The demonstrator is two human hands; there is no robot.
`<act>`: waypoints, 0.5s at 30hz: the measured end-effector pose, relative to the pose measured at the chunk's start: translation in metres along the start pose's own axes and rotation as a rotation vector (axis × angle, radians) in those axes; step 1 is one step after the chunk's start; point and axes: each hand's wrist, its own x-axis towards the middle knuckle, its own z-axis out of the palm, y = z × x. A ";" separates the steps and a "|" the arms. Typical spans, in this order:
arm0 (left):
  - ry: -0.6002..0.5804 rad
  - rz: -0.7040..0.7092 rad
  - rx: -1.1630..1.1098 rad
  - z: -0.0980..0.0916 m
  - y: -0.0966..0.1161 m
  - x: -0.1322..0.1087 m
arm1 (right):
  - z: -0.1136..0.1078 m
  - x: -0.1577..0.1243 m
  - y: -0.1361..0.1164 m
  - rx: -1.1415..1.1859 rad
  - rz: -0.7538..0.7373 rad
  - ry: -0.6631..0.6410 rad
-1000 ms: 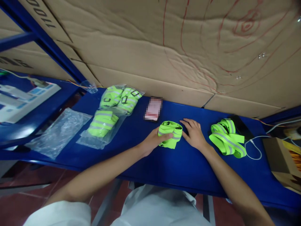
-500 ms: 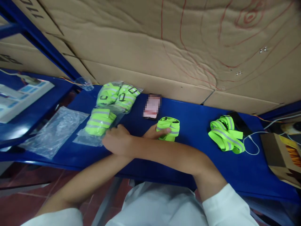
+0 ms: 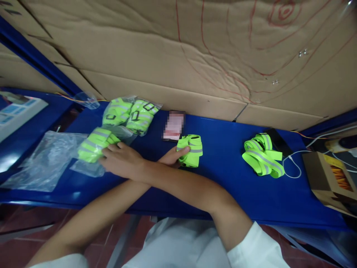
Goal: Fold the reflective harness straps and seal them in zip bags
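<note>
The left hand (image 3: 171,156) grips a coiled neon-green fabric strap bundle (image 3: 194,149) with a grey stripe, upright on the glossy blue table (image 3: 223,182). The right hand (image 3: 122,159), fingers curled, touches a neon-green striped bundle in wrinkled clear plastic (image 3: 95,145); whether it grips cannot be told. A creased brown cardboard wall (image 3: 139,52) stands behind. The right forearm crosses over the left. A loosely looped neon-green strap (image 3: 261,156) lies near a small cardboard box (image 3: 320,176).
</note>
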 end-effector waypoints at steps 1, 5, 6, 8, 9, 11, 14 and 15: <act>0.003 0.001 0.000 0.000 0.000 0.000 | 0.000 0.000 0.001 0.001 -0.002 0.015; 0.018 0.003 -0.006 0.001 -0.001 -0.002 | 0.002 0.000 -0.002 0.022 0.074 0.025; 0.022 0.004 -0.010 0.002 -0.001 -0.002 | 0.003 0.000 -0.003 0.029 0.095 0.021; 0.031 0.008 -0.019 0.003 -0.001 -0.002 | 0.005 0.002 -0.005 0.059 0.123 -0.005; 0.034 0.010 -0.023 0.004 -0.001 -0.002 | 0.004 0.003 -0.006 0.082 0.138 -0.027; 0.037 0.011 -0.030 0.005 -0.001 -0.002 | -0.004 0.002 -0.008 0.124 0.133 -0.043; 0.025 -0.017 -0.033 0.005 0.002 -0.004 | -0.036 -0.014 -0.010 0.092 0.040 0.113; 0.023 -0.029 -0.035 0.005 0.002 -0.006 | -0.053 -0.026 -0.009 0.056 0.001 0.183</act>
